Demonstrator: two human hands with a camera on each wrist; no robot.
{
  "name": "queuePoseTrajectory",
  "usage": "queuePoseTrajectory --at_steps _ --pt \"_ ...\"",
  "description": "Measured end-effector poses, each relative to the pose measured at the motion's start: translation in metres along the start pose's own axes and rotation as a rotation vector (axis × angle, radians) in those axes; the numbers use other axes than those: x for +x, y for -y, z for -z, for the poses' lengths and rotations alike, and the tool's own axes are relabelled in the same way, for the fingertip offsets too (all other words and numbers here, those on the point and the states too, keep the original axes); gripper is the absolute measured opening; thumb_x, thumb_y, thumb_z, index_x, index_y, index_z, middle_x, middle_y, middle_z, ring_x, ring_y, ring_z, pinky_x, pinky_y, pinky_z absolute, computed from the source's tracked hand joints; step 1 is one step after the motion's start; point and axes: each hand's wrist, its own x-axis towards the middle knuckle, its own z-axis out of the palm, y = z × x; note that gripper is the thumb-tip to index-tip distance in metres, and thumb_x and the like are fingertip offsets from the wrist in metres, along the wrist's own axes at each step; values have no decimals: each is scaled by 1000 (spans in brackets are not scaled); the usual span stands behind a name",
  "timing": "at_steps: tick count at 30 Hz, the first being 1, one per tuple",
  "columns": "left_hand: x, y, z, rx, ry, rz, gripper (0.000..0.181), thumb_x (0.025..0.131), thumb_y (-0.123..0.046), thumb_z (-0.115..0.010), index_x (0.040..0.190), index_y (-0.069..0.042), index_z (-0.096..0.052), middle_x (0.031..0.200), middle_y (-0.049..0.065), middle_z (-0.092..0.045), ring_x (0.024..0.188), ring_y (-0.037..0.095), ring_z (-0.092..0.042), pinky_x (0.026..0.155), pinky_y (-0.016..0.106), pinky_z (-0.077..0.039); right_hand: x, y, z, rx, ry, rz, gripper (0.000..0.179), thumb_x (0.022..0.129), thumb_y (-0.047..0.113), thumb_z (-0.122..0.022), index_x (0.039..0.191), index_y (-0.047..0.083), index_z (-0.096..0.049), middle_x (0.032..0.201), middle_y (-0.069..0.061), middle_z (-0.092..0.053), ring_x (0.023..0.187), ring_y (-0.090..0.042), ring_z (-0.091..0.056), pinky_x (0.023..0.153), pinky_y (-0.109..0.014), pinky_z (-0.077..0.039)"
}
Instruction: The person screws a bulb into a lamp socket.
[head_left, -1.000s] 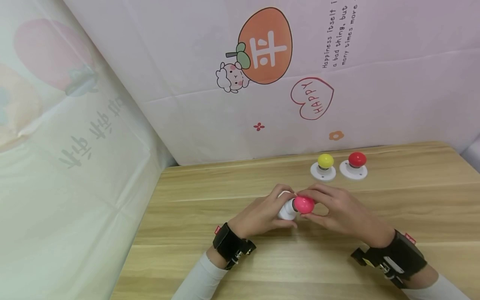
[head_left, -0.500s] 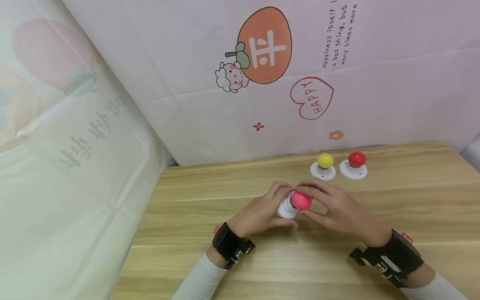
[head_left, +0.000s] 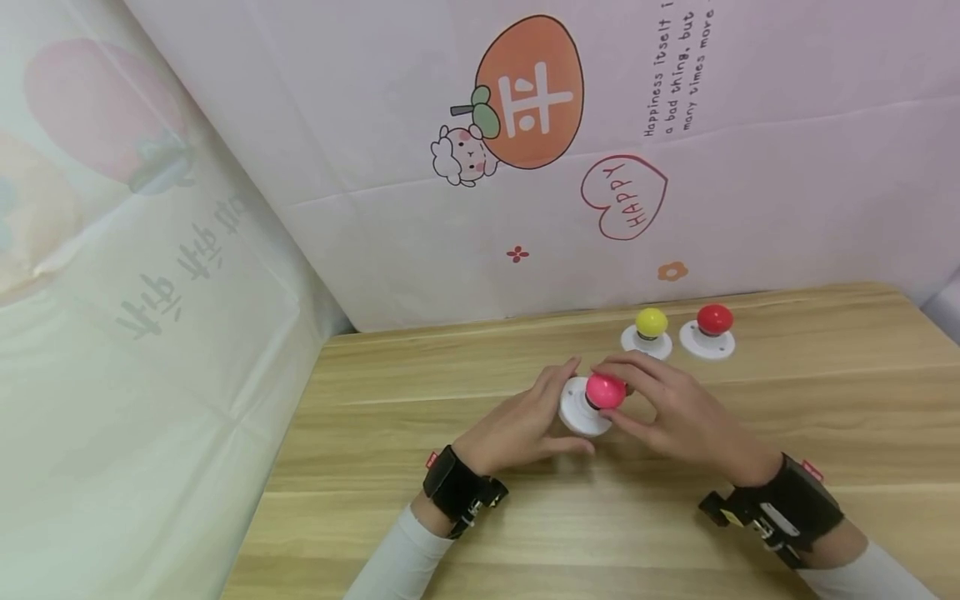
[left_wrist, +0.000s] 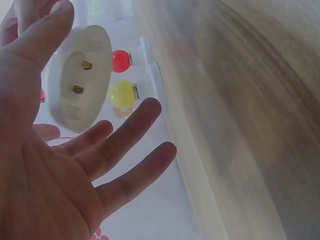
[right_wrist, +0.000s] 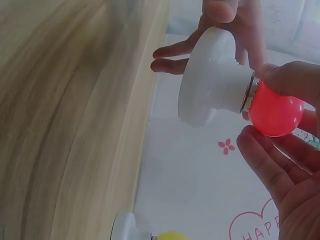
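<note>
A pink light bulb (head_left: 606, 391) sits in a round white lamp holder (head_left: 576, 415). My right hand (head_left: 678, 412) pinches the bulb between thumb and fingers, and in the right wrist view bulb and holder are off the table. Beside the holder, my left hand (head_left: 517, 423) has its fingers spread and relaxed, with no grip on it. Two brass-coloured contacts show on the underside of the holder (left_wrist: 80, 80) in the left wrist view. How far the bulb is screwed in is hard to tell; part of its metal cap (right_wrist: 250, 95) shows.
At the back of the wooden table (head_left: 390, 517) stand a yellow bulb (head_left: 652, 322) and a red bulb (head_left: 715, 319), each in a white holder. A printed cloth (head_left: 420, 250) hangs behind the table edge, and another covers the left side.
My left hand has let go of the lamp holder and its fingers have spread. The holder, still on the pink bulb, has tilted so its round face shows. The right hand moved slightly up.
</note>
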Motion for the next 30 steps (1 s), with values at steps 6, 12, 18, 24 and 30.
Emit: queuePoseTrajectory --at_steps 6,12,18,24,30 --pt "-2 1 2 41 -19 -11 100 88 -58 -57 155 -21 8 142 4 -36 113 5 -46 93 16 -44 -1 -10 -2 -16 15 -36 59 71 20 -80 125 7 -61 124 -3 -58 104 -11 -56 76 -28 -56" --pt "-4 0 5 58 -22 4 94 91 -54 -56 156 -20 5 141 6 -37 108 11 -53 90 17 -47 -2 -19 -5 -39 48 -122 60 73 24 -81 127 7 -59 126 -4 -56 98 -9 -54 72 -28 -56" --pt "-3 0 7 74 -24 14 92 92 -54 -56 156 -21 1 142 6 -36 104 13 -54 85 17 -49 -1 -29 -9 -54 38 -153 58 76 24 -79 127 6 -59 126 -4 -57 90 -8 -52 68 -30 -54" --pt "-3 1 7 78 -15 14 91 92 -54 -55 156 -22 2 142 4 -35 103 12 -55 82 16 -50 -1 -39 -15 -65 37 -168 57 77 23 -79 127 5 -59 124 -4 -57 87 -8 -51 65 -29 -53" --pt "-5 4 7 82 -19 -11 86 94 -52 -53 156 -17 -4 140 3 -36 99 11 -54 77 14 -49 1 -45 -20 -83 54 -190 61 76 25 -81 130 8 -58 127 -7 -57 94 -11 -52 66 -29 -55"
